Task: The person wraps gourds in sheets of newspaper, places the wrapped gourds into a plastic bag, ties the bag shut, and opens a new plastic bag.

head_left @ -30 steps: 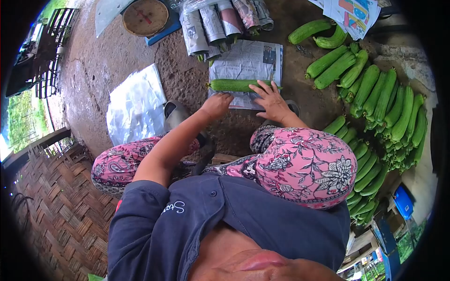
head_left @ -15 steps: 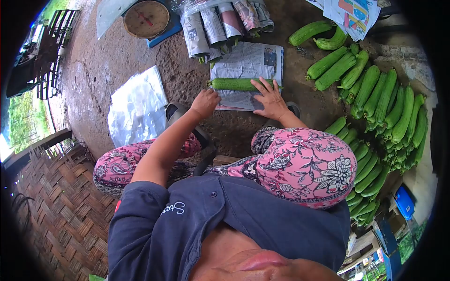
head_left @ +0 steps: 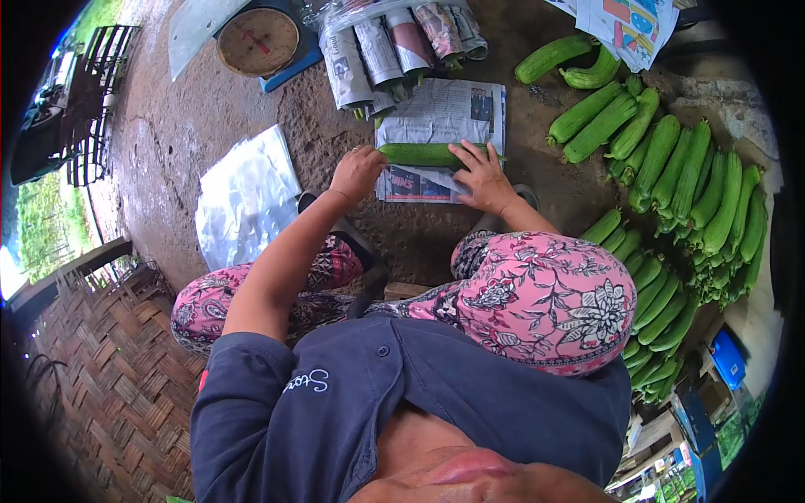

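Observation:
A long green sponge gourd (head_left: 419,154) lies crosswise on a stack of newspaper sheets (head_left: 444,109) on the ground. My left hand (head_left: 359,173) is at the gourd's left end, its fingers closed at the near corner of the top sheet. The gourd's tip is partly hidden by these fingers. Across the right part of the gourd rests my right hand (head_left: 486,178), fingers over the top and thumb on the near side. The near edge of the top sheet is lifted against the gourd, baring a coloured printed page below it.
Several newspaper-wrapped gourds (head_left: 377,54) lie beyond the stack, beside a round dial scale (head_left: 258,42). Clear plastic bags (head_left: 246,197) lie at the left. Many loose gourds (head_left: 662,163) are piled at the right, near printed paper sheets (head_left: 637,29).
The near edge of the top newspaper sheet has come up toward the gourd, showing the coloured page underneath. My left hand has shifted slightly left and away from me. My right hand stays nearly in place.

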`<state>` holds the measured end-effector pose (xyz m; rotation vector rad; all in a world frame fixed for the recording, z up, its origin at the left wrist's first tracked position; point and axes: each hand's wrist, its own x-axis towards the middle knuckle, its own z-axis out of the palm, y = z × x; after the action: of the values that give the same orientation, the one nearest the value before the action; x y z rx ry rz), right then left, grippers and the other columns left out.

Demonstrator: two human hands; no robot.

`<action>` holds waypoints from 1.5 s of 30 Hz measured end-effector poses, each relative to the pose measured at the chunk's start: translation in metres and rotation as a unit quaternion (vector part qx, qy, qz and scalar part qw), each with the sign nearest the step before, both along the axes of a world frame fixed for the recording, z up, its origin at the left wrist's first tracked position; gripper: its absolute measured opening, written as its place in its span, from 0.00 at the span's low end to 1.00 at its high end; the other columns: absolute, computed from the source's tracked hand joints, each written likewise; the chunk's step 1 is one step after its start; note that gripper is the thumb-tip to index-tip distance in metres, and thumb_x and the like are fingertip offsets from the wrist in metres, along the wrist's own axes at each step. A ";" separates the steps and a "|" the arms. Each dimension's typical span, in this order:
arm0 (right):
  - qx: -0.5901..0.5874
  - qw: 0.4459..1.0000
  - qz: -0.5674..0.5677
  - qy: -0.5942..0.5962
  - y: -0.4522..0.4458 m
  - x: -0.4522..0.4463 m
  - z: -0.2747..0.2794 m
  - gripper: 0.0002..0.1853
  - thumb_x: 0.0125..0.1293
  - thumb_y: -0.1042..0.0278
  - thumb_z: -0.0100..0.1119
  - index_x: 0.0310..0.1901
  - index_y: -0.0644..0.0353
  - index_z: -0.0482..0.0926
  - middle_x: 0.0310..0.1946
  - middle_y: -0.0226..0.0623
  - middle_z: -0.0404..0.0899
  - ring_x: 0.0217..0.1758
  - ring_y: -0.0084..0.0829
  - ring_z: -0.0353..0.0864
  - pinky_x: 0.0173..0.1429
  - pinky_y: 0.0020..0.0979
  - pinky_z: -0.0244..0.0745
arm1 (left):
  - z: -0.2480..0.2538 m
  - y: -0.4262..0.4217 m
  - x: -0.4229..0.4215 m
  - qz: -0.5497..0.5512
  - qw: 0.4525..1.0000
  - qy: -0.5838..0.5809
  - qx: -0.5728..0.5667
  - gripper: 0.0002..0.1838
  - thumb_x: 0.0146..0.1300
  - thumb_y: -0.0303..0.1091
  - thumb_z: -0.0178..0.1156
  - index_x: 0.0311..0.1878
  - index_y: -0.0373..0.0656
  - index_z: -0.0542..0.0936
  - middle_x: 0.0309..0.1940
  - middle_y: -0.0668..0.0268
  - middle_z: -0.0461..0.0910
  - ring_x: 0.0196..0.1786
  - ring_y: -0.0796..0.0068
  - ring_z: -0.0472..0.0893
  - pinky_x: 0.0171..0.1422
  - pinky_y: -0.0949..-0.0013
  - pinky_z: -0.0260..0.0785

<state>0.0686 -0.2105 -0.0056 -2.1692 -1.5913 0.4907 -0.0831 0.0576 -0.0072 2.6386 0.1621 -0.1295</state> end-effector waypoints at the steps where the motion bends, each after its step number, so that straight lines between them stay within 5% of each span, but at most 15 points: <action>1: -0.014 1.000 0.007 -0.018 0.000 0.000 -0.003 0.06 0.52 0.65 0.65 0.30 0.54 0.81 0.67 0.33 0.61 0.73 0.40 0.53 0.69 0.64 0.48 | -0.001 0.002 0.003 -0.005 1.000 0.003 0.007 0.06 0.58 0.33 0.56 0.35 0.44 0.78 0.33 0.60 0.75 0.43 0.57 0.76 0.49 0.58 0.68; 7: 0.060 0.986 -0.036 0.154 0.017 0.039 -0.023 0.05 0.55 0.69 0.62 0.30 0.60 0.81 0.55 0.37 0.77 0.59 0.39 0.74 0.63 0.45 0.65 | 0.026 -0.007 0.031 -0.076 0.992 -0.082 0.066 0.09 0.55 0.31 0.56 0.40 0.46 0.77 0.43 0.66 0.75 0.50 0.61 0.73 0.55 0.60 0.65; 11: -0.052 0.935 -0.046 0.347 0.030 0.074 -0.025 0.09 0.57 0.67 0.63 0.34 0.63 0.83 0.53 0.43 0.79 0.48 0.39 0.82 0.53 0.32 0.73 | 0.023 -0.035 0.041 -0.188 0.976 -0.092 0.061 0.11 0.54 0.31 0.55 0.42 0.48 0.77 0.44 0.68 0.74 0.51 0.66 0.72 0.58 0.62 0.62; 17: -0.132 0.888 -0.026 0.440 0.043 0.110 -0.032 0.14 0.57 0.64 0.63 0.43 0.62 0.83 0.51 0.44 0.80 0.49 0.33 0.82 0.55 0.32 0.72 | -0.013 -0.049 0.048 -0.176 0.978 -0.067 0.088 0.21 0.56 0.30 0.55 0.55 0.45 0.73 0.56 0.64 0.69 0.65 0.66 0.65 0.68 0.60 0.57; 20: -0.058 0.903 -0.122 0.407 0.047 0.094 -0.026 0.17 0.55 0.65 0.63 0.47 0.61 0.80 0.48 0.43 0.81 0.50 0.36 0.80 0.55 0.34 0.72 | -0.019 -0.047 0.057 -0.169 0.983 -0.054 0.037 0.20 0.59 0.29 0.50 0.57 0.43 0.72 0.57 0.61 0.70 0.63 0.62 0.67 0.67 0.59 0.59; 23: 0.144 0.982 -0.090 0.080 0.059 0.064 0.011 0.19 0.50 0.70 0.64 0.47 0.60 0.78 0.46 0.40 0.78 0.52 0.37 0.75 0.57 0.36 0.69 | -0.041 -0.041 0.064 -0.142 0.987 -0.032 -0.066 0.21 0.58 0.27 0.50 0.57 0.41 0.71 0.58 0.59 0.70 0.61 0.58 0.69 0.66 0.59 0.61; 26: 0.149 0.985 -0.019 0.084 0.063 0.022 0.002 0.17 0.48 0.68 0.62 0.43 0.55 0.76 0.44 0.37 0.74 0.51 0.39 0.72 0.56 0.38 0.68 | -0.039 -0.034 0.076 -0.126 0.984 -0.009 -0.126 0.21 0.56 0.26 0.50 0.56 0.39 0.71 0.57 0.57 0.70 0.60 0.56 0.70 0.65 0.59 0.63; 30: 0.149 0.984 -0.064 -0.069 0.061 0.012 -0.032 0.19 0.48 0.69 0.61 0.46 0.53 0.74 0.45 0.34 0.72 0.51 0.36 0.71 0.53 0.38 0.67 | -0.031 -0.029 0.083 -0.104 0.981 -0.044 -0.156 0.26 0.49 0.24 0.57 0.56 0.38 0.71 0.55 0.57 0.72 0.58 0.55 0.72 0.63 0.59 0.64; 33: 0.118 0.987 -0.068 -0.090 0.072 0.019 -0.044 0.20 0.48 0.69 0.62 0.45 0.52 0.73 0.45 0.34 0.71 0.51 0.36 0.71 0.51 0.38 0.67 | -0.010 -0.034 0.079 -0.046 0.992 -0.099 -0.065 0.24 0.50 0.27 0.59 0.54 0.39 0.72 0.53 0.55 0.73 0.56 0.54 0.73 0.59 0.60 0.66; 34: 0.097 0.990 -0.060 -0.083 0.076 0.025 -0.046 0.20 0.47 0.68 0.63 0.45 0.52 0.73 0.44 0.34 0.71 0.51 0.36 0.71 0.50 0.38 0.67 | -0.005 -0.037 0.074 0.005 0.994 0.017 -0.105 0.23 0.52 0.29 0.59 0.54 0.40 0.72 0.53 0.56 0.73 0.56 0.55 0.73 0.59 0.60 0.66; 36: 0.053 0.996 -0.052 -0.039 0.080 0.032 -0.039 0.22 0.45 0.67 0.66 0.45 0.53 0.72 0.44 0.34 0.72 0.52 0.37 0.71 0.50 0.39 0.67 | 0.007 -0.044 0.060 0.109 0.947 0.246 -0.177 0.21 0.55 0.31 0.58 0.54 0.40 0.73 0.53 0.56 0.73 0.55 0.58 0.73 0.58 0.60 0.66; 39: 0.013 0.997 -0.059 0.054 0.084 0.044 -0.023 0.25 0.42 0.65 0.69 0.44 0.54 0.73 0.43 0.35 0.73 0.52 0.40 0.72 0.51 0.40 0.68 | -0.019 -0.058 0.038 0.356 0.706 0.372 -0.486 0.20 0.61 0.37 0.56 0.56 0.40 0.71 0.53 0.56 0.73 0.55 0.63 0.74 0.61 0.60 0.64; 42: 0.035 0.984 -0.096 0.147 0.075 0.025 -0.034 0.26 0.40 0.63 0.72 0.44 0.57 0.74 0.41 0.38 0.75 0.49 0.43 0.74 0.50 0.41 0.71 | -0.053 -0.071 0.022 0.440 0.416 0.193 -0.772 0.22 0.64 0.40 0.53 0.57 0.40 0.68 0.52 0.57 0.74 0.54 0.65 0.74 0.62 0.59 0.63; 43: 0.040 0.974 -0.113 0.194 0.071 0.015 -0.037 0.26 0.40 0.63 0.72 0.44 0.58 0.74 0.40 0.40 0.76 0.48 0.44 0.75 0.50 0.42 0.71 | -0.046 -0.073 0.031 0.465 0.371 0.184 -0.782 0.23 0.64 0.41 0.54 0.58 0.40 0.67 0.51 0.58 0.75 0.55 0.62 0.74 0.63 0.58 0.63; 45: 0.003 0.944 -0.152 0.292 0.064 0.005 -0.027 0.29 0.40 0.59 0.72 0.46 0.62 0.77 0.40 0.45 0.80 0.45 0.45 0.79 0.51 0.39 0.74 | -0.032 -0.080 0.039 0.442 0.363 0.127 -0.811 0.21 0.63 0.41 0.55 0.56 0.41 0.68 0.50 0.60 0.76 0.55 0.61 0.74 0.63 0.57 0.63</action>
<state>0.0739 -0.1466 -0.0329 -1.9574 -0.9202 0.9167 -0.0442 -0.0222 -0.0396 0.2489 0.9177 -0.1667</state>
